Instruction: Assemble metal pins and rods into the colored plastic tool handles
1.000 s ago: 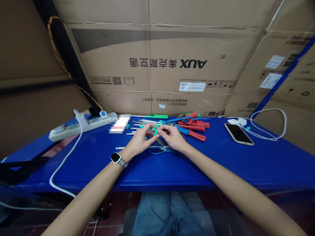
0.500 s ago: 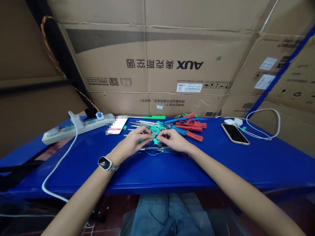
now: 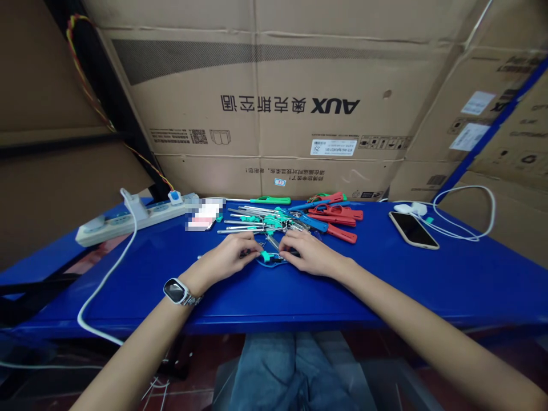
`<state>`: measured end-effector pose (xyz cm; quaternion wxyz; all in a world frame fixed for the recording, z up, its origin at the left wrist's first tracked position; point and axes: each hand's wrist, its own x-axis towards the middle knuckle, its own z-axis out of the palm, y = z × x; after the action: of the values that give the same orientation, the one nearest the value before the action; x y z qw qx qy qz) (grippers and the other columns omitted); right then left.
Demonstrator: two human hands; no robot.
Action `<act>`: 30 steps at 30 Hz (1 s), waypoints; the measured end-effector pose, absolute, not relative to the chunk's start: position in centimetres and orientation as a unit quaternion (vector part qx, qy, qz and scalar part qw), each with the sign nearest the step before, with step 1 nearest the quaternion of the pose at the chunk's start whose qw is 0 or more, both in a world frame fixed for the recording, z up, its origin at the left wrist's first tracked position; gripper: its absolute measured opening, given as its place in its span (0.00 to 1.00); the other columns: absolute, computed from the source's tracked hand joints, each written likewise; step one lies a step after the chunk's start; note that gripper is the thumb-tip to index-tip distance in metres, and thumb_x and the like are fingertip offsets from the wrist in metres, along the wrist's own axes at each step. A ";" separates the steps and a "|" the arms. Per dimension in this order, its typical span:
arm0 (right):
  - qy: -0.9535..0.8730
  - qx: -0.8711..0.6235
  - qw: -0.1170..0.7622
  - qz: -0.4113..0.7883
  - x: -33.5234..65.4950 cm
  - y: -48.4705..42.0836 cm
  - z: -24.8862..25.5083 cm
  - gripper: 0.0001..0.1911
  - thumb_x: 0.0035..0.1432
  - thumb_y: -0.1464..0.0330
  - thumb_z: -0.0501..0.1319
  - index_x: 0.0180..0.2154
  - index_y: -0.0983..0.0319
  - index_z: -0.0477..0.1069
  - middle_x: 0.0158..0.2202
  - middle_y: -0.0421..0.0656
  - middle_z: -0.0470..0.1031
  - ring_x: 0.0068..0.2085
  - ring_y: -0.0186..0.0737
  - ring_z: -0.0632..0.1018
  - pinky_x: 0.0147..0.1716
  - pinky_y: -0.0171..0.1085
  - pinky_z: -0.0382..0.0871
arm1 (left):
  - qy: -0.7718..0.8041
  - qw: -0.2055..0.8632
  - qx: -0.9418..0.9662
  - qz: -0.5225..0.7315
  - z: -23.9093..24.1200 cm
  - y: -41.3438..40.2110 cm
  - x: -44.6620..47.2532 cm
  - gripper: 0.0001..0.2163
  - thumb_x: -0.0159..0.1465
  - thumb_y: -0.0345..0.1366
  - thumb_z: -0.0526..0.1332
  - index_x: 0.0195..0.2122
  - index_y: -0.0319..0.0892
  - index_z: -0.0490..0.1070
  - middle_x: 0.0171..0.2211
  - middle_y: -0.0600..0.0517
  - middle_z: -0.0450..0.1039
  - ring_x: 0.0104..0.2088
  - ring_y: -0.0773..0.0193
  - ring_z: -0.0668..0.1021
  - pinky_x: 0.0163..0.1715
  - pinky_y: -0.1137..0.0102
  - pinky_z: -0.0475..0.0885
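Observation:
My left hand (image 3: 237, 252), a watch on its wrist, pinches a small green plastic piece (image 3: 266, 257) low over the table. Close to its right, my right hand (image 3: 310, 254) has its fingers curled together at the dark and metal part beside the green piece; what lies in them is mostly hidden. A thin blue wire (image 3: 272, 265) loops just below the fingertips. Behind both hands lies a pile of metal lighter tubes (image 3: 240, 224) with green pieces and white wires. Red lighter handles (image 3: 340, 216) and a blue lighter handle (image 3: 313, 221) lie to the right of that pile.
A green lighter handle (image 3: 269, 200) lies along the back. On the left are a power strip (image 3: 156, 216) with a white cable and a blurred phone-like object (image 3: 204, 216). A phone (image 3: 413, 230) and a coiled white cable (image 3: 488, 211) lie right. Cardboard (image 3: 274, 68) walls the blue table (image 3: 342, 302).
My hands have moved slightly down and apart, bringing the green piece closer to the table's front. More of the metal tubes now shows behind them. The view has shifted slightly.

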<state>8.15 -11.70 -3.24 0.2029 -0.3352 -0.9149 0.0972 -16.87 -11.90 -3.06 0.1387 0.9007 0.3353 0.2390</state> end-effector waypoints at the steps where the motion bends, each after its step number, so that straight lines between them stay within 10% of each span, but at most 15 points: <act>1: -0.916 -0.334 0.202 0.094 8.1 -11.7 -3.3 0.06 0.66 0.69 0.57 0.38 0.62 0.72 0.38 0.44 0.73 0.41 0.40 0.73 0.42 0.39 0.63 | 0.337 0.139 0.900 0.239 -3.1 -11.9 -16.8 0.10 0.69 0.35 0.57 0.41 0.42 0.79 0.34 0.49 0.72 0.32 0.65 0.75 0.32 0.71 0.69; 30: -0.871 -0.415 0.255 0.060 5.3 -13.9 -3.0 0.08 0.61 0.63 0.62 0.41 0.59 0.71 0.39 0.43 0.74 0.36 0.39 0.75 0.33 0.36 0.62 | 0.353 0.166 0.874 0.291 -3.9 -12.0 -15.6 0.05 0.65 0.35 0.60 0.34 0.41 0.70 0.29 0.54 0.71 0.28 0.66 0.72 0.30 0.72 0.67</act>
<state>5.31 -13.92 -3.02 0.2549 -0.4148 -0.8714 0.0599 -15.59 -12.04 -3.91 0.1663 0.8737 0.3528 0.2908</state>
